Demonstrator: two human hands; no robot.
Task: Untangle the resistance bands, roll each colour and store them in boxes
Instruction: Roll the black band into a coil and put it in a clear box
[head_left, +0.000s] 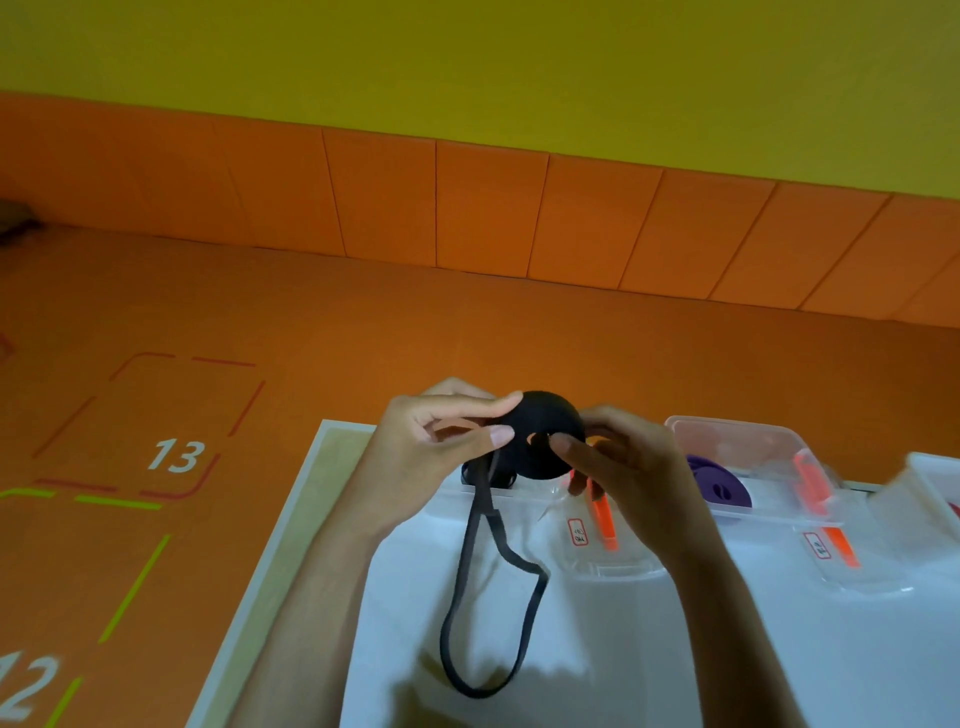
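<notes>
A black resistance band (545, 431) is wound into a thick coil held up above the white table (597, 649). My left hand (436, 441) pinches the coil's left edge between thumb and fingers. My right hand (618, 462) grips its right side, with the thumb near the centre hole. The band's loose end (488, 597) hangs down as a long loop onto the table. A rolled purple band (719, 486) lies inside a clear plastic box (753, 441) to the right.
Clear boxes with orange latches (602, 519) and small labels stand along the table's far side; another box (935, 483) is at the right edge. The orange floor (260, 338) carries the numbers 12 and 13. An orange and yellow wall rises behind.
</notes>
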